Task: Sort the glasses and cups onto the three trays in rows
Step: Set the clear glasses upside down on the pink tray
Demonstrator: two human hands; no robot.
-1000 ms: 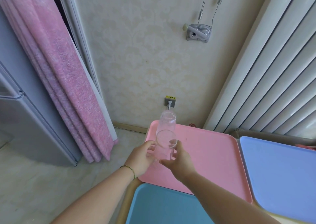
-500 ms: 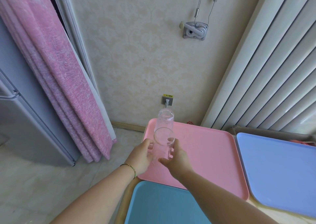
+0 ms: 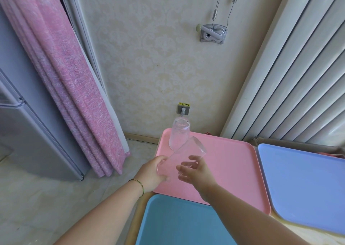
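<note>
A clear glass (image 3: 183, 155) is tilted over the pink tray (image 3: 224, 162), its base toward me and its mouth pointing up and right. My left hand (image 3: 154, 172) grips its base end. My right hand (image 3: 196, 170) is beside the glass with fingers spread and relaxed, holding nothing. A second clear glass (image 3: 178, 134) stands upside down at the far left corner of the pink tray. A teal tray (image 3: 168, 224) lies nearest me and a blue-violet tray (image 3: 306, 185) lies to the right.
The trays rest on a pale wooden table (image 3: 139, 207) against a wallpapered wall. A pink curtain (image 3: 71, 87) and a grey fridge (image 3: 28, 132) stand to the left. White slatted blinds (image 3: 298, 76) run along the right.
The near glass was held upright over the tray by both hands; now it is tipped over to the right in my left hand, and my right hand has let go of it.
</note>
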